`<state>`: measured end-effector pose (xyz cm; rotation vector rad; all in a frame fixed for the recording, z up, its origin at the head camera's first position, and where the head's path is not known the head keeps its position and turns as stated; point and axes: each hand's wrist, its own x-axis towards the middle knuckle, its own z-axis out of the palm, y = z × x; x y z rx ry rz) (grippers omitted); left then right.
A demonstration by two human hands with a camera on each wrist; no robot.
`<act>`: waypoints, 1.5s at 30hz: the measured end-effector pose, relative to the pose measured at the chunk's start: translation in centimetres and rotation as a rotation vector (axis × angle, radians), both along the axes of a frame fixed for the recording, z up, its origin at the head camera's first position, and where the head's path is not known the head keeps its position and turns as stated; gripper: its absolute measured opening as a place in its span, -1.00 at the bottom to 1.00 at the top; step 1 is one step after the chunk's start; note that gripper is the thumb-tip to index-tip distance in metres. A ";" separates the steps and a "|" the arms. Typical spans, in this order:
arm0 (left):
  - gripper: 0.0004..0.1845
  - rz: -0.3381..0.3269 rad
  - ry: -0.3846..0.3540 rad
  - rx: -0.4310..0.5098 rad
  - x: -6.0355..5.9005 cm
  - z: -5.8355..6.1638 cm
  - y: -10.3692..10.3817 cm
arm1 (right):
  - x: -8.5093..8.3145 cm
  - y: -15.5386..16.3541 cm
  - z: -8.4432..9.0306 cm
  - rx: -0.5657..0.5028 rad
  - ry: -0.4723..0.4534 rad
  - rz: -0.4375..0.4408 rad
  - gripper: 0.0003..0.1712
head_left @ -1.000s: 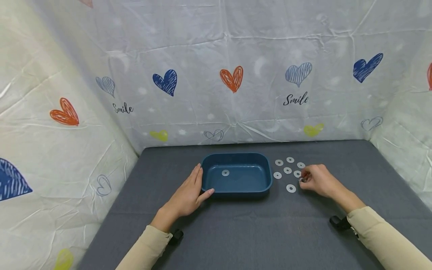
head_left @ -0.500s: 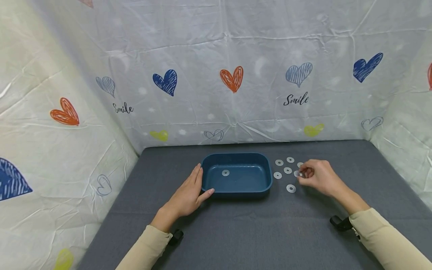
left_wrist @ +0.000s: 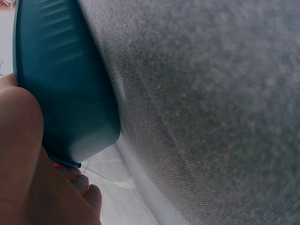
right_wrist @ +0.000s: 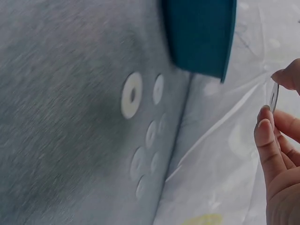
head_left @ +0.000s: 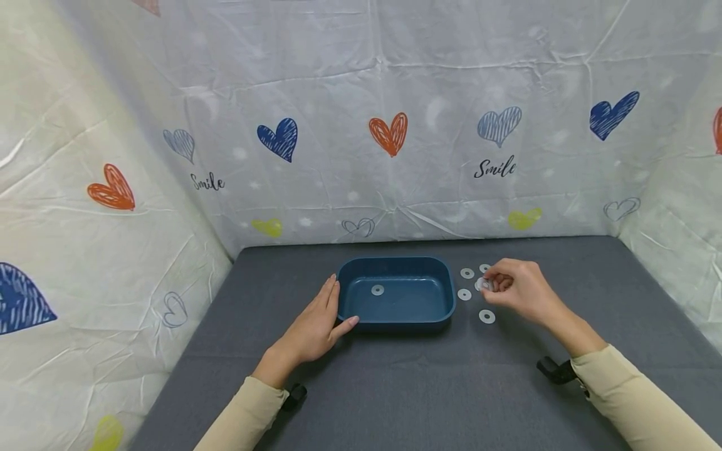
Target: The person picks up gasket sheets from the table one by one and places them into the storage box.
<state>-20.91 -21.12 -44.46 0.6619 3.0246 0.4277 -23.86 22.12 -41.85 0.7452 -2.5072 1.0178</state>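
My right hand (head_left: 521, 287) pinches a flat metal washer (right_wrist: 274, 97) between thumb and fingertips, raised over the table to the right of the blue rectangular tray (head_left: 403, 326). Against the tray's left wall my left hand (head_left: 313, 322) lies with fingers straight, its thumb at the front rim. A single washer (head_left: 377, 290) lies on the tray floor. Several more lie flat on the cloth beside the tray, among them a larger-looking front washer (head_left: 487, 316) and a washer (head_left: 464, 294) close to the tray's right wall. My right hand hides part of this group in the head view.
A dark grey cloth (head_left: 417, 388) covers the table. White sheets with printed hearts (head_left: 389, 134) hang behind the table and at both sides. Black camera mounts (head_left: 555, 369) sit at both wrists.
My right hand has risen from the cloth with the washer in its fingers and moved left toward the tray. The left hand and tray stay in place.
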 end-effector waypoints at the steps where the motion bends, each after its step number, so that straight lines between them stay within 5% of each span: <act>1: 0.02 -0.002 0.004 0.003 0.0 0.0 0.0 | 0.0 -0.2 0.1 -0.006 0.009 0.008 -0.80; 21: 0.03 -0.014 0.007 0.012 0.0 0.3 0.1 | -1.4 -5.0 1.0 -0.020 0.041 0.103 -0.85; 45: 0.03 -0.004 -0.001 0.009 0.1 0.2 0.1 | -3.5 -11.9 -0.3 0.021 -0.033 0.224 -0.85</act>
